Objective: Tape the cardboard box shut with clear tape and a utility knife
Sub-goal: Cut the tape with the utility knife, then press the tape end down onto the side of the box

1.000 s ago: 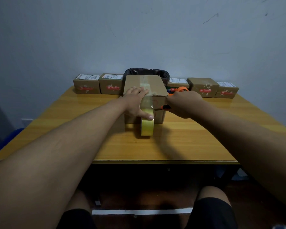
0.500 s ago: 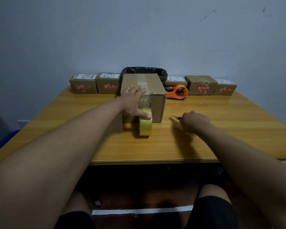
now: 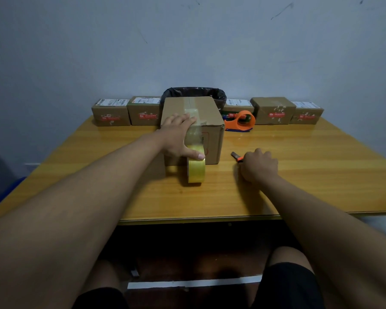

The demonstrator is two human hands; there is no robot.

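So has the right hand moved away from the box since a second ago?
Yes. The right hand with the knife has dropped from the box front edge to the table, to the box's right.

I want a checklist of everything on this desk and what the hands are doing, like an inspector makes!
Surface: wooden table, shiny, flat.
Job's things: cardboard box in the middle, clear tape running over its top and down its front; tape roll standing on edge against the box front; utility knife on the table, tip poking out of the right hand.
Clutter: five small boxes in a row by the wall; orange tape dispenser; black-lined bin behind the box.
Hands: left hand pressing the tape on the box; right hand closed around the knife.
Cables: nothing seen.
Surroundings: bare grey wall; white strip on the floor.
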